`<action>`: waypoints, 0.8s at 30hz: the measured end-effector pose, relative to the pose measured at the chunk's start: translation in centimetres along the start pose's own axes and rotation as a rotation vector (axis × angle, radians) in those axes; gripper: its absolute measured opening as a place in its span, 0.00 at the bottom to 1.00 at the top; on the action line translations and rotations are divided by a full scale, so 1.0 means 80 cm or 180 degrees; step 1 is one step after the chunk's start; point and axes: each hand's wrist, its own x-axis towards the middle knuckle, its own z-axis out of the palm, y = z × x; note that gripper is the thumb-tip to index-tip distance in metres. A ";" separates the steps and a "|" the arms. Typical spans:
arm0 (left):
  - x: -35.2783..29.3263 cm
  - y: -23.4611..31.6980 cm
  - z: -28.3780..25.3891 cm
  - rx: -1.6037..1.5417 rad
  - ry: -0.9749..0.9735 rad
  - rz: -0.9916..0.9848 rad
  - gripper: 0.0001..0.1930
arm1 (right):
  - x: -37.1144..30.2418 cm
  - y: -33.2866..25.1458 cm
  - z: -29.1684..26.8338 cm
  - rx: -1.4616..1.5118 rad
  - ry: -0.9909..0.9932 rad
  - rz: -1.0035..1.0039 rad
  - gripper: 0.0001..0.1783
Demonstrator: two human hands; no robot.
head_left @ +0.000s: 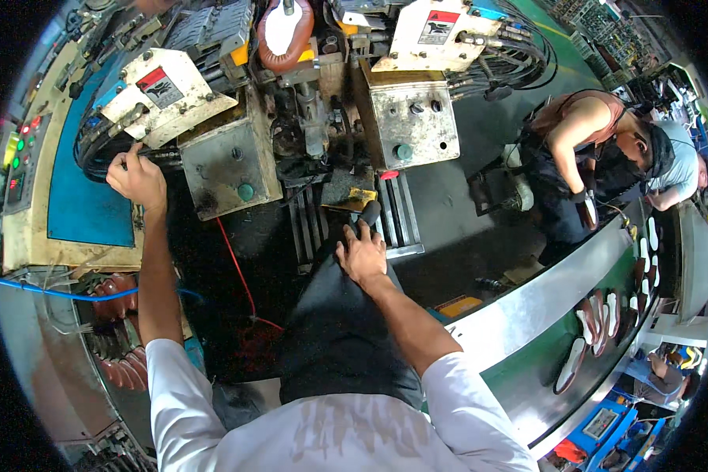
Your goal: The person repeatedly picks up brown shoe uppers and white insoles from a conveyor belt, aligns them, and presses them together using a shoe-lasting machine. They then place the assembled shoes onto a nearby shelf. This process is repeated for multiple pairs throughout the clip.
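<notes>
My left hand (138, 181) is raised at the left side of the machine, with its fingers bent beside the white guard plate (165, 98) and black hoses (94, 149). Whatever its fingertips hold is too small to make out. Resting on my dark trouser leg near the knee, my right hand (362, 256) has its fingers spread and nothing in them. At the top centre, a brown shoe upper (269, 55) with a white underside sits sole-up in the machine, touched by neither hand.
Two worn metal control boxes (414, 118) flank the machine's middle. A green conveyor (519, 393) carries several shoes on the right, and a seated co-worker (578, 149) handles a shoe beyond it. Brown shoe parts (122, 346) lie on a shelf at left, below a blue hose (63, 294).
</notes>
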 end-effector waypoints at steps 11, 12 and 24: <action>0.004 0.003 -0.002 -0.0059 0.0134 0.0096 0.14 | 0.013 -0.005 0.008 -0.0246 0.0125 0.0024 0.29; 0.004 0.004 -0.002 -0.0058 0.0151 0.0109 0.14 | 0.014 -0.003 0.009 -0.0272 0.0133 0.0053 0.29; -0.005 -0.001 0.002 -0.0065 -0.0098 -0.0083 0.16 | 0.015 -0.003 0.007 -0.0416 0.0144 0.0042 0.29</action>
